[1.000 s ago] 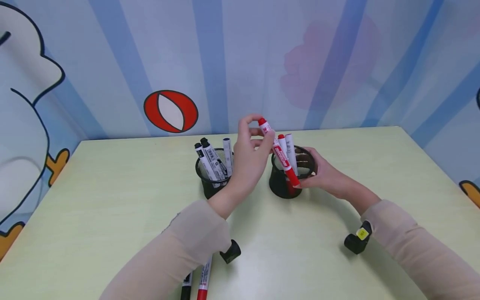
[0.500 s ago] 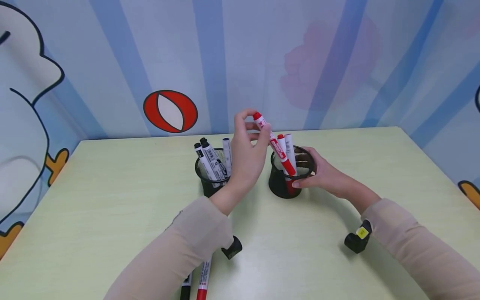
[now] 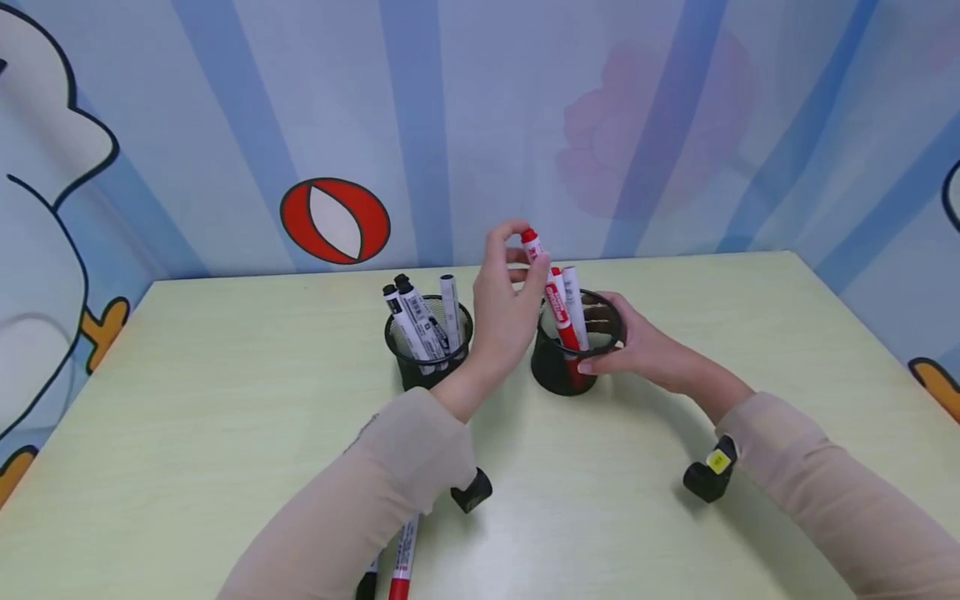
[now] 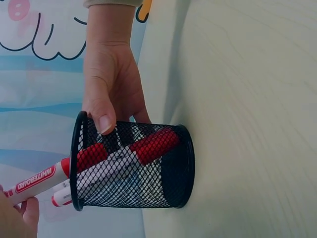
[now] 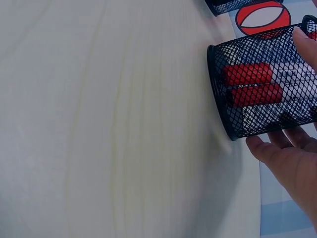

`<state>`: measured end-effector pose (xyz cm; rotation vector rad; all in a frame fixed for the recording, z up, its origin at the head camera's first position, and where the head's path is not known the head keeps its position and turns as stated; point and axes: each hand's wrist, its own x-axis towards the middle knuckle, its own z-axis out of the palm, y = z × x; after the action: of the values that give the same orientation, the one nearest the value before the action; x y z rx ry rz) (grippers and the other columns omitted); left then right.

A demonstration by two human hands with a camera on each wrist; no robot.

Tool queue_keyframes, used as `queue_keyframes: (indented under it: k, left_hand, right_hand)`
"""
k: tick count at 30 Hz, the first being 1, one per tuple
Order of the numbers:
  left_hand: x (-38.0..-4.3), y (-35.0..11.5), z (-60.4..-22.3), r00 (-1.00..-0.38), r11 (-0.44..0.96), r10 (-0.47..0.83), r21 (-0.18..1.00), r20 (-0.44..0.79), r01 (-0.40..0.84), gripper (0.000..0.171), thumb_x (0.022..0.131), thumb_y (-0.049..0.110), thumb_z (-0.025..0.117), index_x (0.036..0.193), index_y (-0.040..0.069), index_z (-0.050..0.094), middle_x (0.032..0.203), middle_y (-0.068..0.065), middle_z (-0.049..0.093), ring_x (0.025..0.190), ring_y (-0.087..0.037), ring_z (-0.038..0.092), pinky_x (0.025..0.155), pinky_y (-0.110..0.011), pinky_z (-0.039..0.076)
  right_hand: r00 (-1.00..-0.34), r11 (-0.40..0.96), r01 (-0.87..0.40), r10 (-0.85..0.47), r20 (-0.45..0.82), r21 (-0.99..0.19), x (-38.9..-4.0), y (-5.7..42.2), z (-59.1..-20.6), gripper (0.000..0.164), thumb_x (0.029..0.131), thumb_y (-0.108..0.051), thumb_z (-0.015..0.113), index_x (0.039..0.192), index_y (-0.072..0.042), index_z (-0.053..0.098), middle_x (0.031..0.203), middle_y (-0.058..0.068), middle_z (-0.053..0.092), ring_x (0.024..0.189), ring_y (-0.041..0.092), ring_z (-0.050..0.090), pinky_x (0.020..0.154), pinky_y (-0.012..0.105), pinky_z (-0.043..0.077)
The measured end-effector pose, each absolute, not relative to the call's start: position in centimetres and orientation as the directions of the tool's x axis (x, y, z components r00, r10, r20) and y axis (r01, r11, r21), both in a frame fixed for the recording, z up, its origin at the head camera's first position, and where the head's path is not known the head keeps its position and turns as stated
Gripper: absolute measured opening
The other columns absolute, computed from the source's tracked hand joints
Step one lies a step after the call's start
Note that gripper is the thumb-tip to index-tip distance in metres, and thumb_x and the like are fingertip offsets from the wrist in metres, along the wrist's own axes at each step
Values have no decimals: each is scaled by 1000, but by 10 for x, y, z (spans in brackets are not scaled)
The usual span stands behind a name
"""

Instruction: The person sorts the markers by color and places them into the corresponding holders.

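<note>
A red whiteboard marker (image 3: pixel 559 307) is pinched between the thumb and fingers of my left hand (image 3: pixel 504 312). It slants, with its lower red end inside the rim of the right black mesh pen holder (image 3: pixel 551 371). My right hand (image 3: pixel 651 350) grips that holder by its side, thumb at the front. In the left wrist view, the held marker (image 4: pixel 37 179) enters the holder's mouth above other red-and-white markers (image 4: pixel 111 171). The right wrist view shows two red ends (image 5: pixel 255 94) through the mesh, near the base.
Left of my left hand stands another black mesh pen holder (image 3: pixel 415 377) with several black-capped markers (image 3: pixel 411 312). A red-ended marker (image 3: pixel 403 558) and a black-ended one (image 3: pixel 367 582) lie at the table's near side, partly under my left sleeve. A patterned blue wall (image 3: pixel 495 125) backs the table.
My left hand first drew the marker up and left from in front of the holder, then shifted right, so its lower end went inside the rim. The right hand keeps its grip.
</note>
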<state>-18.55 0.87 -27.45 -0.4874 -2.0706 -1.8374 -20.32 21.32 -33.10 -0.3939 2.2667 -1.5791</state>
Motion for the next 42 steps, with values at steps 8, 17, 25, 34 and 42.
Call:
queue_keyframes:
  k: [8, 17, 25, 34, 42]
  left_hand:
    - [-188, 12, -284, -894, 131, 49, 884, 446, 449, 36, 95, 11, 52, 129, 11, 40, 101, -11, 56, 87, -21, 57, 64, -26, 52]
    - [-191, 14, -297, -902, 189, 60, 882, 428, 431, 35, 94, 10, 53, 128, 10, 42, 103, -9, 55, 87, -19, 55, 66, -24, 51]
    - [-191, 15, -300, -900, 203, 55, 878, 432, 434, 35, 93, 7, 55, 126, 8, 45, 103, -10, 56, 92, -18, 53, 76, -25, 49]
    - [-191, 16, -301, -917, 219, 46, 892, 396, 396, 33, 91, 4, 57, 122, 5, 48, 99, -11, 55, 89, -20, 55, 75, -23, 51]
    - [-190, 17, -300, -919, 251, 51, 886, 391, 391, 33, 90, 3, 58, 121, 4, 49, 102, -11, 54, 90, -20, 56, 77, -22, 51]
  right_hand:
    - [-897, 319, -30, -427, -116, -947, -202, 212, -331, 86, 76, -6, 74, 140, -13, 18, 137, 14, 35, 120, 30, 38, 92, 37, 43]
    - [-895, 285, -41, -437, -91, -958, -201, 212, -331, 85, 76, -3, 73, 141, -10, 18, 136, 16, 37, 118, 28, 40, 89, 33, 45]
    - [-893, 299, -24, -436, -115, -954, -201, 212, -331, 85, 77, -5, 74, 140, -12, 18, 137, 16, 34, 119, 31, 39, 88, 34, 46]
    - [-891, 284, -33, -442, -100, -958, -200, 212, -331, 85, 76, -3, 74, 140, -10, 18, 137, 18, 35, 119, 33, 39, 87, 32, 47]
    - [-897, 298, -50, -434, -89, -953, -200, 212, -331, 85, 76, -4, 74, 140, -10, 18, 136, 17, 37, 117, 31, 41, 87, 32, 47]
